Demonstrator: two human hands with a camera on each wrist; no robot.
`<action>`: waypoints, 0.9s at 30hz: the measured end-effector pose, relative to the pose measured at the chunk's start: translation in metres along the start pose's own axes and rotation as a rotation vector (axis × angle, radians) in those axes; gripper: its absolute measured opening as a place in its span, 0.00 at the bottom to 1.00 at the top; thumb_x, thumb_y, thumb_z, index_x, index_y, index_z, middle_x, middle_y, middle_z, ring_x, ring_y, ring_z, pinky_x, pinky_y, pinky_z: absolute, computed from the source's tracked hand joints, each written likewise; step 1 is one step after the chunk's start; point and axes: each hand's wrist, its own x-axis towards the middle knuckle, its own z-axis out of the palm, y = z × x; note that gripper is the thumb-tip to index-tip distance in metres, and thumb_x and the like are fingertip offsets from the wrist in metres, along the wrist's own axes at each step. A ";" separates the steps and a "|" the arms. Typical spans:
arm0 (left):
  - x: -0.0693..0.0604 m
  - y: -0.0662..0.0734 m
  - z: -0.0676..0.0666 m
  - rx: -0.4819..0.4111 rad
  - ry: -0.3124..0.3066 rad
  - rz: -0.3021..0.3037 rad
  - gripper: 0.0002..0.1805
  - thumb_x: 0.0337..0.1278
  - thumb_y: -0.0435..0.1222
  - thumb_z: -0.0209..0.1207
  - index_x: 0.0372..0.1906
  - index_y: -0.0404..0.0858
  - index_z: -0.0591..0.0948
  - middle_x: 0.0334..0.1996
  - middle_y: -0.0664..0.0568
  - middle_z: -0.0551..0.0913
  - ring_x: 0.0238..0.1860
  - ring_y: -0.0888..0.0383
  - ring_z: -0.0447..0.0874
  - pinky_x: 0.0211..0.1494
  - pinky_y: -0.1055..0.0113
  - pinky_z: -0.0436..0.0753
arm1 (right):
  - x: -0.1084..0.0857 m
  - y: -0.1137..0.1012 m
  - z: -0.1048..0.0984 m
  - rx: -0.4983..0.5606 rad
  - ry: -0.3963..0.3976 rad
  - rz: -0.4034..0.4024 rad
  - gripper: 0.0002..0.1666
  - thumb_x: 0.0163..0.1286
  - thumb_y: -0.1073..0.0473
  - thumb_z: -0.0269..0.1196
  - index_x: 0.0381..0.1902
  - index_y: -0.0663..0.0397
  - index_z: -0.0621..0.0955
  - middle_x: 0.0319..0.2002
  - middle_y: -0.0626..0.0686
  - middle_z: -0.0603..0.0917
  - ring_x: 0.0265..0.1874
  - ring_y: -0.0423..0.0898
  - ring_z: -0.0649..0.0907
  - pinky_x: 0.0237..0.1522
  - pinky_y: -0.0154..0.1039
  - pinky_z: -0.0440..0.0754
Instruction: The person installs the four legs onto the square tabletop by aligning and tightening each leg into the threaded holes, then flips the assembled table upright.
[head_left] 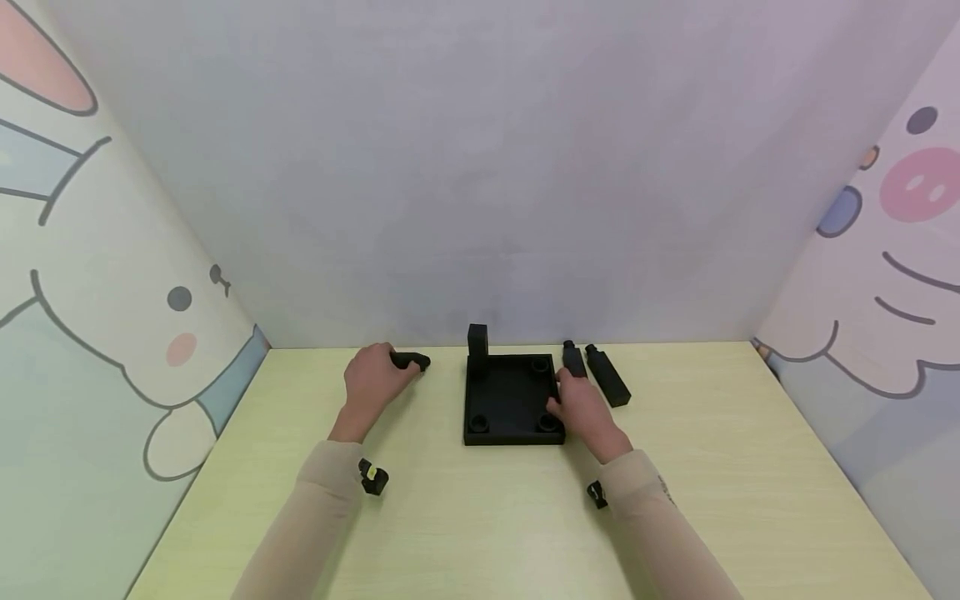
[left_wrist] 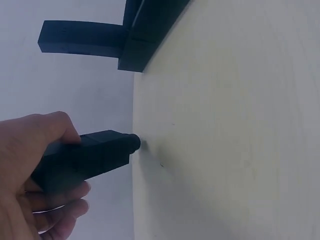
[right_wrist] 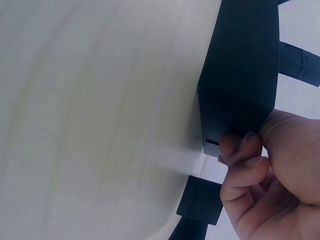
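Observation:
In my left hand [head_left: 375, 380] I grip a black square block [left_wrist: 90, 156] with a short round peg at its end, thumb on one side and fingers curled on the other. The peg end points toward the table. To its right lies a black square base [head_left: 512, 396] with a raised rim and round sockets in its corners. At the base's back left corner a black post [head_left: 477, 345] stands upright. My right hand [head_left: 588, 410] grips the base's right side, thumb over the rim and fingertips against the outer wall [right_wrist: 230, 112].
Two more black pegged blocks, one nearer the base [head_left: 573, 360] and one farther right [head_left: 609, 377], lie on the pale wooden table [head_left: 480, 517]. A light back wall [head_left: 480, 208] rises behind the table, with cartoon-printed walls on both sides.

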 end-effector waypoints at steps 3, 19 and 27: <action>-0.001 0.006 -0.006 -0.020 0.013 0.014 0.20 0.52 0.53 0.64 0.28 0.39 0.81 0.25 0.46 0.84 0.24 0.51 0.79 0.22 0.64 0.70 | 0.000 0.001 0.001 -0.003 0.001 -0.004 0.27 0.70 0.60 0.64 0.61 0.70 0.73 0.20 0.53 0.77 0.18 0.44 0.73 0.24 0.36 0.69; -0.016 0.046 -0.037 -0.117 0.003 0.140 0.17 0.50 0.52 0.65 0.31 0.43 0.83 0.27 0.50 0.86 0.27 0.54 0.80 0.25 0.66 0.73 | 0.000 0.002 0.001 0.001 0.022 -0.027 0.26 0.70 0.61 0.63 0.61 0.70 0.73 0.17 0.51 0.74 0.16 0.43 0.70 0.22 0.35 0.65; -0.029 0.070 -0.048 -0.140 -0.155 0.259 0.11 0.50 0.50 0.67 0.29 0.48 0.82 0.20 0.57 0.80 0.21 0.59 0.71 0.24 0.67 0.70 | 0.000 0.002 0.000 -0.004 0.022 -0.024 0.26 0.71 0.61 0.63 0.61 0.70 0.73 0.17 0.52 0.74 0.16 0.43 0.70 0.22 0.36 0.65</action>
